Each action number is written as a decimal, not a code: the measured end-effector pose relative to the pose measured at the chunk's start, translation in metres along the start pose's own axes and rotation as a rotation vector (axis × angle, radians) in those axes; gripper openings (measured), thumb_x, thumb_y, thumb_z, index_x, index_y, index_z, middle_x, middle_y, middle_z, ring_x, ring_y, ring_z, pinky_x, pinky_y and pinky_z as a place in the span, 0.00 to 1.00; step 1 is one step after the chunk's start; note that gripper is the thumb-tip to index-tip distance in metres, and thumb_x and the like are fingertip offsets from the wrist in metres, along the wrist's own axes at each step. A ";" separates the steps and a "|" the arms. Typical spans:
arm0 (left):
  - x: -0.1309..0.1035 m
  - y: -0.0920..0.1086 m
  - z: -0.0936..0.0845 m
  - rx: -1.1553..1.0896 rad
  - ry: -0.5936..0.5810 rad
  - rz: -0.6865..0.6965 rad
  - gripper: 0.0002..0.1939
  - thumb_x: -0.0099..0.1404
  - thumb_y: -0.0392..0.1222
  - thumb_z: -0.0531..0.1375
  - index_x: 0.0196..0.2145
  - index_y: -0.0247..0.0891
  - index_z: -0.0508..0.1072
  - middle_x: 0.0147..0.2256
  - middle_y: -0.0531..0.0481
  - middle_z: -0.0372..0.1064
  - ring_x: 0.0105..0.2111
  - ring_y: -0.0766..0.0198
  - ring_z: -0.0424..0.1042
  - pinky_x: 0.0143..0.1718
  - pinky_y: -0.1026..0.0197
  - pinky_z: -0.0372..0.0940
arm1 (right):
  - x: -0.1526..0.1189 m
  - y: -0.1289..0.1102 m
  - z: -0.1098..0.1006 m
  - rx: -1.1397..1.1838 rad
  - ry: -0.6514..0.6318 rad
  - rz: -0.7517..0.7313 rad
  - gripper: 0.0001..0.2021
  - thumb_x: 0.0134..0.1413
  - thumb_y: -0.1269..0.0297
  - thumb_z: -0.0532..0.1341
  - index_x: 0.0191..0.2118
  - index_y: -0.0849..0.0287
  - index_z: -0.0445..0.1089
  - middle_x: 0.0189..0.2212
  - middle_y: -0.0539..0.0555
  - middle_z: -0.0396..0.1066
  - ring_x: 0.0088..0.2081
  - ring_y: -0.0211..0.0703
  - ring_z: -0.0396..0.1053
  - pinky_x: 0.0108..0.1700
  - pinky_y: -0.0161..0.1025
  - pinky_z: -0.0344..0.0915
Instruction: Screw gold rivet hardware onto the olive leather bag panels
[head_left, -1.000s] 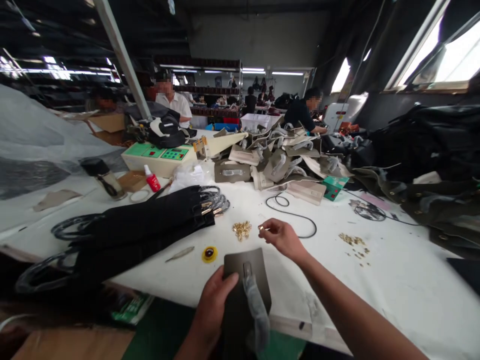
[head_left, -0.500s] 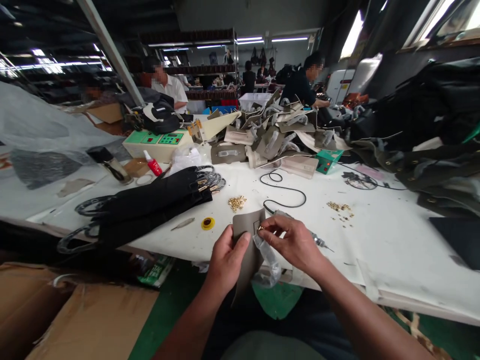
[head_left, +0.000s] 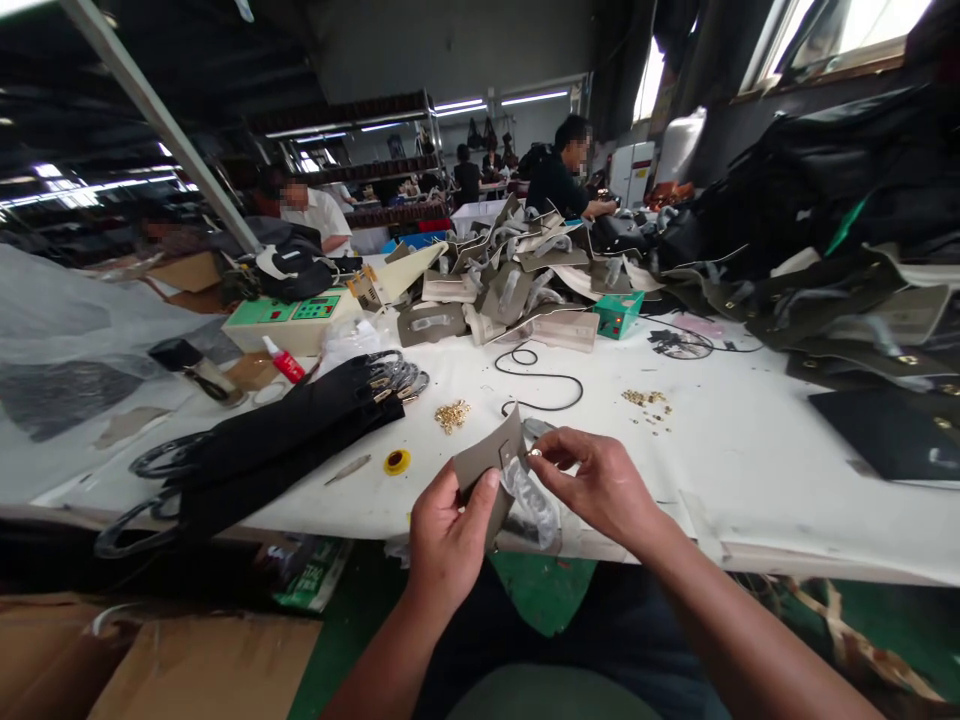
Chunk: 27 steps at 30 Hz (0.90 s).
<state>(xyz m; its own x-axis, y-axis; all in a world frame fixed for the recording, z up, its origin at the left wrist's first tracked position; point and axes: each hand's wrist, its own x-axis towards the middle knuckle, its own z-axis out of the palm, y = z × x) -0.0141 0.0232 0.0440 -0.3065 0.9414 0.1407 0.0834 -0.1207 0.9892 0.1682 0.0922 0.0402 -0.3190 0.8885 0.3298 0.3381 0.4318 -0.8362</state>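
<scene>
My left hand (head_left: 454, 530) is closed on a grey-brown leather panel (head_left: 480, 452), thumb on the near face, fingers behind. A carry handle (head_left: 534, 508) wrapped in clear plastic hangs from the panel beside my thumb. Just right of the panel, apart from it, the thumb and fingertips of my right hand (head_left: 604, 485) pinch a small gold metal fitting (head_left: 534, 454). Its exact shape is too small to make out. Beyond the panel lies a heap of gold fittings (head_left: 452, 415), and a looser scatter of gold pieces (head_left: 649, 400) is further right.
Black straps (head_left: 285, 430) lie bundled on the left of the white table (head_left: 420, 500). Near them are a yellow round container (head_left: 397, 461), a pen-like tool (head_left: 349, 469) and a red bottle (head_left: 283, 360). Similar panels (head_left: 510, 290) pile up behind a black cable (head_left: 547, 405). Co-workers sit further back.
The panel has tilted, its top edge now slanting up to the right. My right fingers have moved off its face with the gold fitting. The whole view has shifted slightly.
</scene>
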 end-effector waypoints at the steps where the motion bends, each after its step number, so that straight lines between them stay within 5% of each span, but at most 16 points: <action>1: -0.002 0.001 0.002 0.046 -0.009 0.025 0.15 0.64 0.48 0.68 0.46 0.41 0.82 0.47 0.47 0.81 0.49 0.52 0.77 0.55 0.58 0.68 | -0.001 0.000 -0.001 0.020 -0.010 -0.005 0.06 0.61 0.60 0.65 0.35 0.55 0.77 0.28 0.49 0.78 0.30 0.40 0.74 0.32 0.34 0.68; 9: -0.002 0.005 0.013 -0.021 -0.093 -0.003 0.18 0.68 0.48 0.65 0.53 0.41 0.79 0.50 0.47 0.81 0.52 0.52 0.77 0.56 0.58 0.68 | -0.006 -0.003 0.008 0.189 0.139 -0.092 0.11 0.59 0.53 0.70 0.35 0.56 0.78 0.30 0.51 0.77 0.30 0.40 0.72 0.35 0.36 0.68; 14: -0.004 0.008 0.017 -0.069 -0.070 -0.013 0.20 0.67 0.49 0.66 0.53 0.38 0.79 0.50 0.45 0.81 0.52 0.50 0.77 0.55 0.57 0.70 | -0.013 -0.008 0.011 0.192 0.187 -0.148 0.08 0.61 0.57 0.69 0.41 0.54 0.80 0.34 0.54 0.78 0.36 0.43 0.74 0.41 0.40 0.71; 21: -0.006 0.002 0.013 -0.079 -0.102 -0.011 0.19 0.68 0.48 0.65 0.54 0.38 0.78 0.53 0.44 0.79 0.53 0.52 0.76 0.55 0.57 0.70 | -0.016 -0.006 0.012 0.334 0.143 -0.031 0.08 0.61 0.59 0.68 0.42 0.54 0.82 0.37 0.54 0.79 0.38 0.44 0.75 0.41 0.40 0.72; 27: -0.005 -0.004 0.009 -0.073 -0.113 0.032 0.19 0.69 0.48 0.64 0.55 0.39 0.78 0.52 0.45 0.79 0.54 0.53 0.76 0.56 0.58 0.69 | -0.012 -0.009 0.020 0.232 0.243 -0.192 0.07 0.61 0.64 0.69 0.44 0.51 0.82 0.39 0.54 0.81 0.42 0.46 0.78 0.44 0.42 0.74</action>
<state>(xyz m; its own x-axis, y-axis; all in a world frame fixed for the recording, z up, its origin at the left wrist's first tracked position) -0.0047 0.0219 0.0395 -0.1956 0.9657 0.1709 0.0207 -0.1701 0.9852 0.1516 0.0742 0.0346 -0.1281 0.8177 0.5612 0.0747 0.5722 -0.8167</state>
